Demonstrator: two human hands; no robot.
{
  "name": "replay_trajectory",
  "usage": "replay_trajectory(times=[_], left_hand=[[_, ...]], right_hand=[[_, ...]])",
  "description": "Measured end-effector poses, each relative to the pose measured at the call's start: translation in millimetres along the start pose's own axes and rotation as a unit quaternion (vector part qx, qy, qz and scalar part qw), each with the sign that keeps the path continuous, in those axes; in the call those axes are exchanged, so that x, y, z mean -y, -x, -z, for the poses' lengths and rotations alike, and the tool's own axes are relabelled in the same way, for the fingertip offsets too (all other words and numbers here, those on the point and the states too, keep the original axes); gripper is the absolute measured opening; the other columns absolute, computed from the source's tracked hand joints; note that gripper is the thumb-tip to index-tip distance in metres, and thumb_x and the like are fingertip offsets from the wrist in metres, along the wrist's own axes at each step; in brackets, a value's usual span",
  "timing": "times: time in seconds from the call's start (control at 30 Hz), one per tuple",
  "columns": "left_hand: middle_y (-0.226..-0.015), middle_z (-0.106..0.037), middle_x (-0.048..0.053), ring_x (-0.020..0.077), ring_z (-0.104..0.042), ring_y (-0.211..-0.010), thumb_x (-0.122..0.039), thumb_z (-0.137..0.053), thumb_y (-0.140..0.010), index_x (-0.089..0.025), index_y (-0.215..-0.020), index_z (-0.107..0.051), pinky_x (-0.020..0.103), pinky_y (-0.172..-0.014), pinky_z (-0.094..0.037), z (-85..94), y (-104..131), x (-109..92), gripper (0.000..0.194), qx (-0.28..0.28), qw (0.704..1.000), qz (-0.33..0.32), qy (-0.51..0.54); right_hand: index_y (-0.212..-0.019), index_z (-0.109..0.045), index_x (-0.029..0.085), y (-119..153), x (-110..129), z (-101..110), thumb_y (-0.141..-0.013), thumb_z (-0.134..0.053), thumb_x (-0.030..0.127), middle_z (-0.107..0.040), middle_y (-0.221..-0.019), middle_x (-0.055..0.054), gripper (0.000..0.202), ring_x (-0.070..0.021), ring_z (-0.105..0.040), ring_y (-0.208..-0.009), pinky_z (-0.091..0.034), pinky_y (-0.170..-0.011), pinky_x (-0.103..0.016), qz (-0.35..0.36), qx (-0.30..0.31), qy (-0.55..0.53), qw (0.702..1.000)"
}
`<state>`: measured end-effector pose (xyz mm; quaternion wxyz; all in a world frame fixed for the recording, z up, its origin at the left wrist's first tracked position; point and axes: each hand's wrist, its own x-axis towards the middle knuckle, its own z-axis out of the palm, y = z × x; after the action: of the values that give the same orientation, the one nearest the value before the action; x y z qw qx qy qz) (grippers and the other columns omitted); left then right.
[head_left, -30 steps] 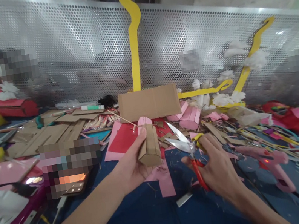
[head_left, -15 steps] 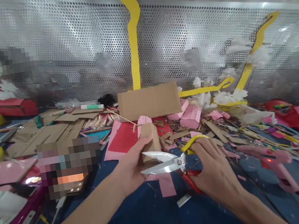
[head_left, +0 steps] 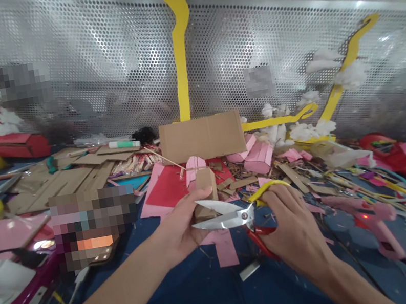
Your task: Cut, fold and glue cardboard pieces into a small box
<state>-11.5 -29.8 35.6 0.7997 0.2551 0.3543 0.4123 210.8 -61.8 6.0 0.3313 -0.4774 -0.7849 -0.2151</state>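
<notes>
My left hand (head_left: 182, 225) is closed on a small brown cardboard box (head_left: 205, 180) and holds it over the table. My right hand (head_left: 290, 223) grips scissors (head_left: 233, 218) with one yellow and one red handle. Their blades are parted and point left, across the near side of the box and close to my left fingers; whether they touch the cardboard I cannot tell. Below the box lies a pink paper piece (head_left: 225, 249). Behind it rest a red sheet (head_left: 166, 192) and a pink arched piece (head_left: 194, 166).
A larger cardboard box (head_left: 201, 137) with a tall yellow hook (head_left: 181, 46) stands behind. At right lies a pink glue gun (head_left: 374, 224) with a lit red light. Cardboard strips (head_left: 65, 188) and a phone (head_left: 97, 242) are at left. A perforated metal panel (head_left: 104, 49) closes off the back.
The small cardboard box has shifted slightly right and down in my left hand. The scissors have moved a little right, their blades still apart.
</notes>
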Motion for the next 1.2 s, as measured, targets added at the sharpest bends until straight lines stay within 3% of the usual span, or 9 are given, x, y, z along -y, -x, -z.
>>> replay_trajectory(times=[0.13,0.27,0.43,0.6,0.7,0.83,0.9,1.1,1.2], left_hand=[[-0.071,-0.070,0.005,0.0153,-0.066,-0.062,-0.026,-0.079,-0.083,-0.013,-0.076,-0.072,0.026,-0.062,-0.059,-0.1,-0.3,1.4,0.016,0.011,1.000,-0.019,0.018],[-0.076,-0.072,0.007,0.0182,-0.069,-0.070,-0.031,-0.077,-0.087,-0.013,-0.079,-0.070,0.029,-0.067,-0.060,2.9,-2.4,3.4,0.021,0.043,0.999,-0.022,0.011],[-0.094,-0.075,0.009,0.0182,-0.070,-0.081,-0.033,-0.079,-0.088,-0.013,-0.102,-0.071,0.029,-0.075,-0.060,6.5,-7.3,4.4,0.026,0.054,0.995,-0.060,0.054],[-0.110,-0.075,0.016,0.0236,-0.073,-0.097,-0.037,-0.073,-0.094,-0.010,-0.123,-0.068,0.033,-0.090,-0.059,8.0,-6.5,0.5,0.040,0.060,0.993,-0.082,0.057],[-0.104,-0.075,0.019,0.0274,-0.075,-0.089,-0.040,-0.063,-0.098,-0.007,-0.128,-0.065,0.038,-0.081,-0.061,9.0,-3.4,-3.7,0.045,0.093,0.994,-0.050,0.044],[-0.104,-0.075,0.013,0.0288,-0.076,-0.081,-0.023,-0.063,-0.091,-0.022,-0.145,-0.050,0.037,-0.066,-0.060,10.1,-0.1,-8.9,0.057,0.145,0.987,-0.040,0.061],[-0.106,-0.075,0.012,0.0284,-0.076,-0.081,-0.021,-0.066,-0.089,-0.026,-0.146,-0.048,0.035,-0.063,-0.059,10.9,0.0,-10.5,0.060,0.162,0.984,-0.047,0.058],[-0.125,-0.071,0.017,0.0216,-0.072,-0.088,-0.033,-0.068,-0.095,-0.021,-0.138,-0.061,0.030,-0.072,-0.057,15.9,-2.6,-11.0,0.045,0.188,0.980,-0.069,0.023],[-0.116,-0.073,0.016,0.0208,-0.069,-0.094,-0.031,-0.079,-0.088,-0.017,-0.127,-0.069,0.027,-0.076,-0.056,17.9,-0.6,-9.6,0.043,0.226,0.969,-0.097,-0.025]], right_hand=[[-0.100,-0.056,0.022,0.0,0.5,1.5,-0.074,-0.067,0.018,-0.063,-0.097,-0.012,0.028,-0.0339,-0.059,-0.095,-0.054,-0.085,-0.051,-0.005,0.000,-0.011,1.000],[-0.099,-0.056,0.022,1.3,1.3,0.2,-0.074,-0.065,0.016,-0.063,-0.098,-0.012,0.027,-0.0344,-0.060,-0.097,-0.053,-0.086,-0.051,-0.013,0.002,-0.014,1.000],[-0.096,-0.057,0.024,-0.1,0.5,-0.1,-0.081,-0.071,0.024,-0.062,-0.099,-0.008,0.021,-0.0287,-0.060,-0.091,-0.052,-0.076,-0.040,-0.133,0.003,-0.089,0.987],[-0.095,-0.057,0.024,-3.7,-4.5,6.1,-0.091,-0.069,0.037,-0.059,-0.088,-0.001,0.018,-0.0195,-0.056,-0.076,-0.048,-0.067,-0.031,-0.235,0.014,-0.252,0.939],[-0.098,-0.058,0.024,-3.5,-6.9,7.5,-0.092,-0.070,0.038,-0.059,-0.090,-0.001,0.020,-0.0186,-0.055,-0.079,-0.049,-0.070,-0.031,-0.258,0.018,-0.312,0.914],[-0.097,-0.059,0.024,-1.9,-8.1,3.5,-0.090,-0.074,0.038,-0.057,-0.089,0.000,0.021,-0.0181,-0.055,-0.080,-0.050,-0.072,-0.031,-0.275,0.012,-0.351,0.895],[-0.096,-0.059,0.024,-1.6,-7.7,0.6,-0.090,-0.074,0.040,-0.058,-0.090,-0.001,0.023,-0.0185,-0.056,-0.081,-0.052,-0.072,-0.031,-0.276,0.011,-0.375,0.885],[-0.093,-0.061,0.024,-5.6,-3.3,-1.5,-0.091,-0.070,0.051,-0.061,-0.082,-0.001,0.029,-0.0190,-0.060,-0.075,-0.052,-0.067,-0.030,-0.312,0.010,-0.446,0.839],[-0.084,-0.060,0.023,-7.0,-2.8,0.7,-0.086,-0.074,0.054,-0.058,-0.075,0.001,0.034,-0.0169,-0.055,-0.067,-0.050,-0.062,-0.029,-0.314,0.016,-0.445,0.839]])
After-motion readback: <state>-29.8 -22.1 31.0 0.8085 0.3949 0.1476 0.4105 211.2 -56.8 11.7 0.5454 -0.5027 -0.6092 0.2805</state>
